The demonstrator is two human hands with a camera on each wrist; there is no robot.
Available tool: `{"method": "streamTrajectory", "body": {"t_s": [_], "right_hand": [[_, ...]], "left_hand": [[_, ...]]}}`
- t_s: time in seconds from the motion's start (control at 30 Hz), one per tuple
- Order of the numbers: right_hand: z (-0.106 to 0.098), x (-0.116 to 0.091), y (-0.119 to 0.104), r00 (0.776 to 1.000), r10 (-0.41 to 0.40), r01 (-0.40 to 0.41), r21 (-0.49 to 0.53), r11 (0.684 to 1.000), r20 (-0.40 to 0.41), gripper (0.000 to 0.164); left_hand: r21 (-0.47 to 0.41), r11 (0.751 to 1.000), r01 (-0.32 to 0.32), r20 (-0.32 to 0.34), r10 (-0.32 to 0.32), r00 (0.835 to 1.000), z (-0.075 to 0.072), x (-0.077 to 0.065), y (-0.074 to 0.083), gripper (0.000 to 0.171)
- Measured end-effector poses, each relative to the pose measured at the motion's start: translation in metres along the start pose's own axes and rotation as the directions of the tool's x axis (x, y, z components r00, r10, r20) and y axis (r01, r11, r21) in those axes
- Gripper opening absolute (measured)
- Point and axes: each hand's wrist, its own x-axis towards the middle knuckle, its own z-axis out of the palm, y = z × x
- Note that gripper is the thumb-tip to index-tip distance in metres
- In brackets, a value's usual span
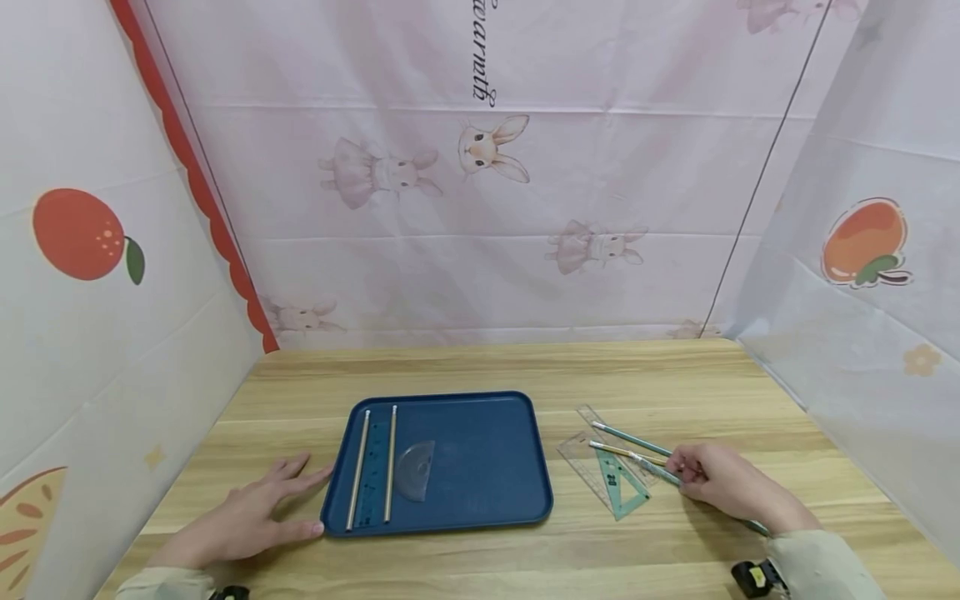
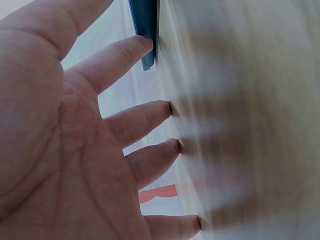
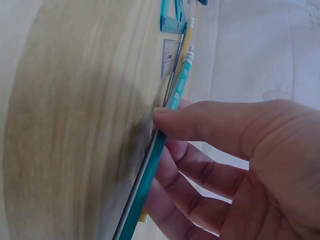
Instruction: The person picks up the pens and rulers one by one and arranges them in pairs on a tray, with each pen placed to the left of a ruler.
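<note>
My right hand [image 1: 727, 483] pinches a green pencil [image 3: 177, 92] between thumb and fingers, low over the table. Beside it lie a yellow pencil [image 1: 615, 449] and another green pencil [image 1: 633, 437]. These overlap a green set square [image 1: 609, 467], a clear set square [image 1: 577, 454] and a clear ruler [image 1: 587, 412]. My left hand [image 1: 251, 512] spreads its fingers at the left edge of a blue tray [image 1: 487, 458], with thumb and forefinger at its rim and other fingertips on the table. Inside the tray are two wooden pencils [image 1: 358, 471], a green ruler [image 1: 372, 475] and a clear protractor [image 1: 416, 472].
The wooden table [image 1: 450, 367] is bounded by a pink rabbit-print curtain [image 1: 615, 175] behind and white fruit-print sheets [image 1: 67, 358] at both sides. The tray sits left of centre, and the loose drawing tools lie to its right.
</note>
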Motion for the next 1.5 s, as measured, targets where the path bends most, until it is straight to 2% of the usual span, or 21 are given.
{"method": "streamTrajectory", "body": {"t_s": [0.43,0.77,1.1,1.5], "right_hand": [[-0.004,0.009,-0.015,0.997,0.077,-0.078,-0.010,0.997,-0.013,0.017],[-0.005,0.016,-0.028,0.998,0.061,-0.061,0.052,0.997,-0.006,0.020],[0.001,0.030,-0.038,0.998,0.070,-0.069,0.167,0.984,-0.005,0.039],[0.007,0.046,-0.049,0.999,0.038,-0.036,0.242,0.970,-0.005,0.047]], "left_hand": [[-0.003,1.000,-0.005,-0.004,0.005,1.000,0.001,0.001,0.001,0.083],[0.004,1.000,-0.009,-0.011,0.009,1.000,0.000,0.002,0.003,0.084],[0.026,0.999,-0.031,-0.029,0.032,0.999,0.000,0.000,-0.001,0.083],[0.026,0.999,-0.033,-0.029,0.034,0.999,0.002,-0.001,-0.003,0.083]]}}
